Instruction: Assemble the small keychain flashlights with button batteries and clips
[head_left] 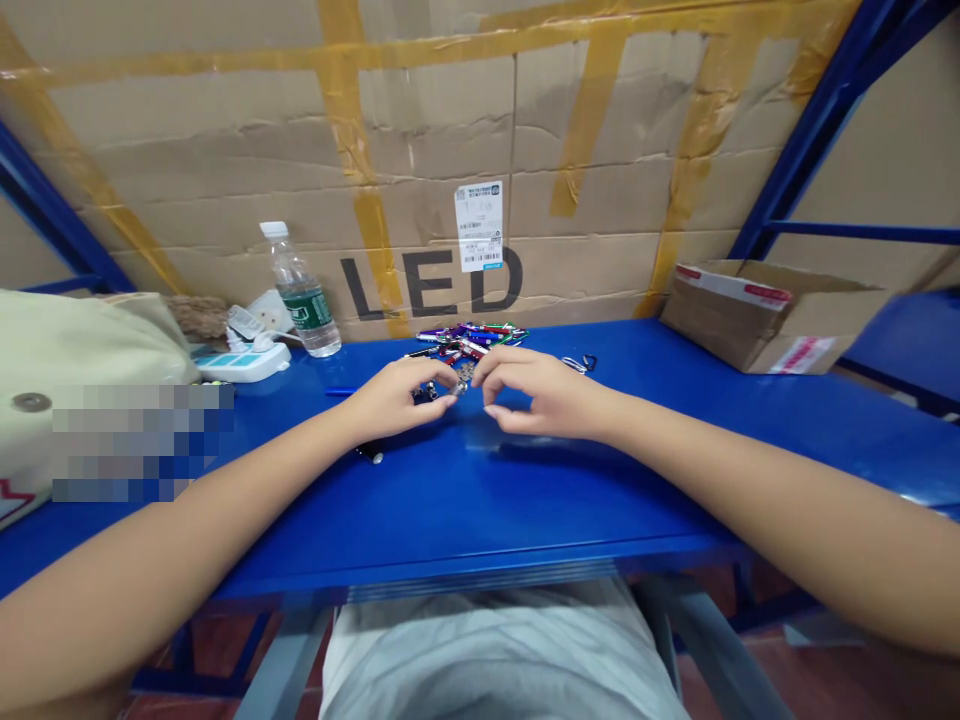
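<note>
Metal keychain rings (463, 378) between left hand (394, 398) and right hand (544, 390), curled fingers (442, 400) just beside them, any pinch unclear

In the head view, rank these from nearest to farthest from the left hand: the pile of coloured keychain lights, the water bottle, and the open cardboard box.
From the left hand:
1. Pile of coloured keychain lights: just ahead, slightly to the hand's right.
2. Water bottle: farther back, to the hand's left.
3. Open cardboard box: far off to the right.
</note>
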